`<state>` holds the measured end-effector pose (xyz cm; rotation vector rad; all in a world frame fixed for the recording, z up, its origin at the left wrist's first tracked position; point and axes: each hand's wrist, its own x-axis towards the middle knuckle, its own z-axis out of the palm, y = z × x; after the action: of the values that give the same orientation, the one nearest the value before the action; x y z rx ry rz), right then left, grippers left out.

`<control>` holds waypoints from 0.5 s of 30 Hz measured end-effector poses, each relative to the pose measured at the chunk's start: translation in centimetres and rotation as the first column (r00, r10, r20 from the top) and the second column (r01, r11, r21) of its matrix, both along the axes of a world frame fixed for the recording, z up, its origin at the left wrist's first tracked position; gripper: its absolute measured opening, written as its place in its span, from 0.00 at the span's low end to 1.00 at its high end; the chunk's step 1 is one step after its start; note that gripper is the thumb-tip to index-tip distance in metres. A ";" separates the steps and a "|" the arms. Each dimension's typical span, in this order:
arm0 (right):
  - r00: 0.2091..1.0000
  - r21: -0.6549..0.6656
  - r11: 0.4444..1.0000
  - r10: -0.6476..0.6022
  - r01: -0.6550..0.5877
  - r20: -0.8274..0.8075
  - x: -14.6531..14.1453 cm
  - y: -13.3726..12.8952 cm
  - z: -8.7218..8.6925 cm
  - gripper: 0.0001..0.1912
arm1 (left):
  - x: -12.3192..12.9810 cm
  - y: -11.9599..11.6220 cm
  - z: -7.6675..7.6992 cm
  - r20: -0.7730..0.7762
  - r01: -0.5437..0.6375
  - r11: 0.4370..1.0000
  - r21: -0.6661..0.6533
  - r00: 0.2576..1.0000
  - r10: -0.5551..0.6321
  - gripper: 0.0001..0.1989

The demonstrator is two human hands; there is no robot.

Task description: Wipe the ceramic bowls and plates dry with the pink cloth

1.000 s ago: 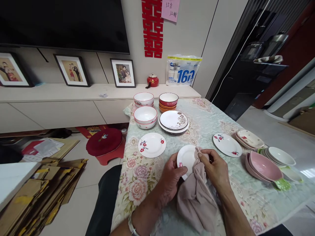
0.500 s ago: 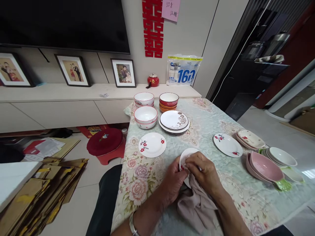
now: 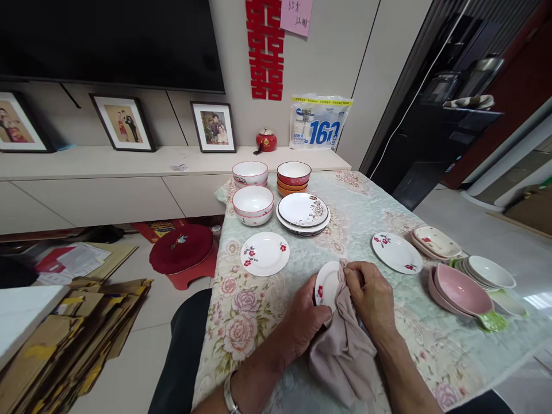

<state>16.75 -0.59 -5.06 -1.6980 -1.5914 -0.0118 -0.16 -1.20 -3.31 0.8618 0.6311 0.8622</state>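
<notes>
A small white plate with red flowers (image 3: 328, 283) is tilted up in front of me, gripped at its left edge by my left hand (image 3: 305, 316), thumb across the front. My right hand (image 3: 371, 293) pinches a beige-pink cloth (image 3: 342, 356) against the plate's right side. The cloth hangs down in folds over the lower part of the plate and onto the table, hiding that part. Beyond my left hand lies a flat white flowered plate (image 3: 264, 255); another flowered plate (image 3: 397, 253) lies to the right of my right hand.
Stacked bowls (image 3: 253, 205), red and orange bowls (image 3: 294, 175) and a stack of plates (image 3: 303, 213) stand toward the back. At the right are pink bowls (image 3: 463, 290), white bowls (image 3: 491, 271) and dotted dishes (image 3: 436, 241). A red stool (image 3: 183, 253) stands left of the table.
My right hand has moved from the plate's middle to its upper right edge, drawing the cloth up with it. More of the plate's face shows. My left hand keeps its hold.
</notes>
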 end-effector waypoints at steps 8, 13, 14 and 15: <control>0.873 0.033 0.873 0.486 -0.487 0.030 -2.7 -0.8 1.5 0.08 | 0.5 -0.3 -0.7 -0.083 -0.034 0.999 -0.006 0.996 0.033 0.16; 0.959 0.060 0.958 0.283 -0.282 -0.008 -1.0 -0.2 1.2 0.10 | 0.1 0.0 -0.1 -0.093 -0.005 0.999 0.033 0.996 0.008 0.24; 0.966 0.039 0.968 0.252 -0.249 -0.065 -0.5 -0.1 1.1 0.11 | 0.0 0.0 0.0 -0.101 0.000 1.000 0.024 0.995 0.003 0.25; 0.963 -0.008 0.972 0.230 -0.233 -0.139 0.0 0.1 0.9 0.12 | -0.1 0.1 0.1 -0.105 -0.004 1.000 0.012 0.995 0.006 0.27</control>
<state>16.74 -0.52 -4.12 -1.4869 -1.6816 0.2376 -0.27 -1.06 -3.24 0.9210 0.7202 0.8298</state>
